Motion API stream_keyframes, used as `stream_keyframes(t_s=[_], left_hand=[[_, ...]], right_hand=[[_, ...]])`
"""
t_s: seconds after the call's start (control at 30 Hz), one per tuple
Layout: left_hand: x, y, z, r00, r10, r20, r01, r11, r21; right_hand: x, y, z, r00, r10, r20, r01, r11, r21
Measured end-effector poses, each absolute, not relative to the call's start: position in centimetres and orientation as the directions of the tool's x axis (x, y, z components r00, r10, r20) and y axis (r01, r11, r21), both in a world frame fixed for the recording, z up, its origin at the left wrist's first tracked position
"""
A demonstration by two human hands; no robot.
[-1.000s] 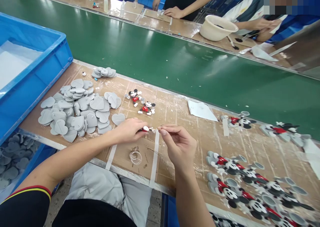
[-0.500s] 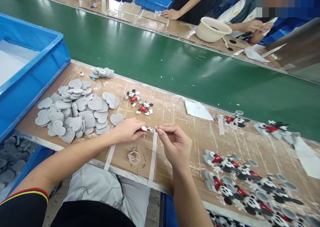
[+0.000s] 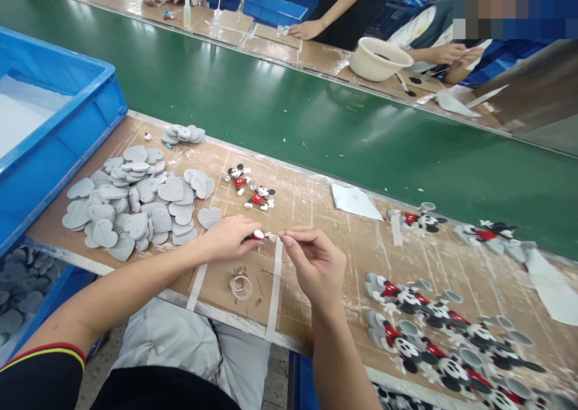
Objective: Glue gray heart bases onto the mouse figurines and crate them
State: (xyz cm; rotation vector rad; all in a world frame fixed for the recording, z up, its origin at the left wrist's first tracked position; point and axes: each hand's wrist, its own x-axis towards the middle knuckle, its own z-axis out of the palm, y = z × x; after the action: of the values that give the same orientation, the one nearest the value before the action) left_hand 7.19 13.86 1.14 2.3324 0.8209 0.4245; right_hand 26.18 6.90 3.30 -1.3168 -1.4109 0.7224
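Observation:
My left hand is closed around a small cartoon mouse figurine, mostly hidden by the fingers. Between the thumb and fingertips of my right hand is a thin wooden stick, its tip at the figurine. Just beyond my left hand lie two more mouse figurines in red shorts. A small clear cup stands on the cardboard below my hands, with another thin stick lying nearby. To the left is a heap of grey heart-shaped pieces.
Rows of mouse figurines on grey bases lie at the right. A blue crate stands at the far left. A green conveyor belt runs behind the table. Across it, co-workers' hands are near a white bowl.
A co-worker's hands have come into view at the top left, across the belt. My own hands hold nearly the same position, and the view has shifted slightly.

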Motion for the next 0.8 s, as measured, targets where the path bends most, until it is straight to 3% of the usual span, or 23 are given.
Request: stream_keyframes(t_s=[0.8], left_hand=[[7.18,13.79,1.14,0.75,0.653,0.103,0.436,-0.606,0.665]], right_hand=[[25.97,6.76,3.69,0.118,0.958,0.263,0.331,0.212,-0.919]])
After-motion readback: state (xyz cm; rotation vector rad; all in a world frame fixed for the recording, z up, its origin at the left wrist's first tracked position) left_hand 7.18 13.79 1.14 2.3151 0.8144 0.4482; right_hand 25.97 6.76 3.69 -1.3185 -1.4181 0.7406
